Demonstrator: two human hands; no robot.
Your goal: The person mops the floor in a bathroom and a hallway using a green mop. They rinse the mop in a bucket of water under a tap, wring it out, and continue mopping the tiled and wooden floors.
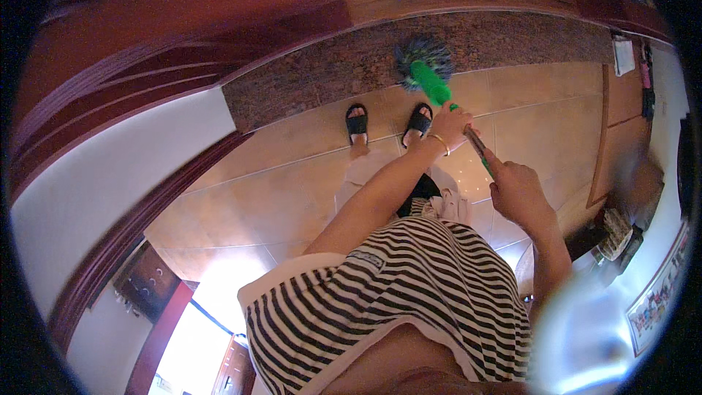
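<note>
Both my hands grip the handle (476,140) of a brush, its green neck (430,82) ending in a round head of grey-blue bristles (419,49). Closest to the head is my left hand (454,123), with a bracelet at its wrist. Further down the handle, my right hand (518,189) holds the lower end, its index finger laid along it. The bristles appear over a dark speckled stone strip (323,71) of the floor, just past my feet; whether they touch it I cannot tell. The bristle edges look blurred.
Tan floor tiles (263,181) lie under my black sandals (357,123). Reddish-brown wooden panelling (263,5) runs beyond the stone strip. A white wall (109,175) with dark wood trim stands left. Right are a wooden cabinet (625,131), a white cloth (623,56) and a framed picture (655,302).
</note>
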